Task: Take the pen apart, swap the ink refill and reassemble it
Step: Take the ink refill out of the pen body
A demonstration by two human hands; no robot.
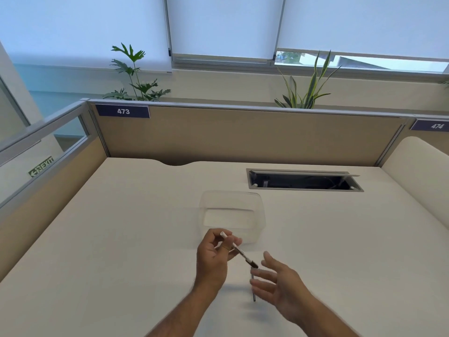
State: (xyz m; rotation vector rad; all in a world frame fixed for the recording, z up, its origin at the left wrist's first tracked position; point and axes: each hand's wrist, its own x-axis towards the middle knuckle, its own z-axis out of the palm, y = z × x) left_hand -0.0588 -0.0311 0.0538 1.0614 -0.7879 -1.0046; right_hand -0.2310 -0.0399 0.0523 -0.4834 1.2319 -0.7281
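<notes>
Item one: the pen point(239, 251), a slim body with a white cap end pointing up and away from you and a dark tip section pointing down toward your right. You hold it tilted above the counter, pinched in your left hand point(213, 254).

Item two: a thin grey rod, probably the ink refill point(253, 287), standing nearly upright just below the pen's dark tip, beside the fingers point(261, 273) of your right hand point(281, 285); motion blur hides whether they touch it.
</notes>
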